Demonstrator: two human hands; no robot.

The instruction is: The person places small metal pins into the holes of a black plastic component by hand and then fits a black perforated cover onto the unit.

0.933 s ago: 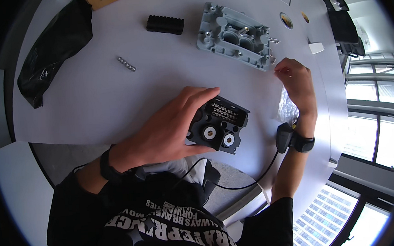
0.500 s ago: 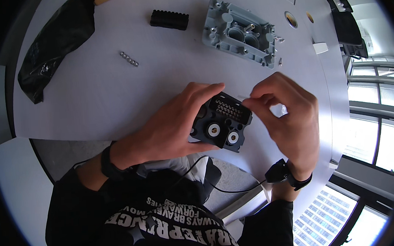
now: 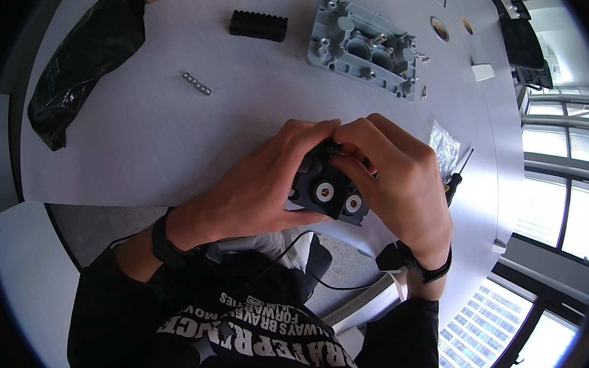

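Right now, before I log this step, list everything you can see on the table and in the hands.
black block with two white round inserts: 1, black, held in both hands at the table's near edge
grey cast housing plate: 1, grey, far side of table
black ribbed block: 1, black, left of the housing plate
short chain-like metal strip: 1, silver, left of centre
black bag: 1, black, far left
clear plastic bag: 1, clear, right of the hands
screwdriver: 1, black handle, beside the clear bag
table: 1, light grey
left hand: grips the block
right hand: fingertips on the block's top
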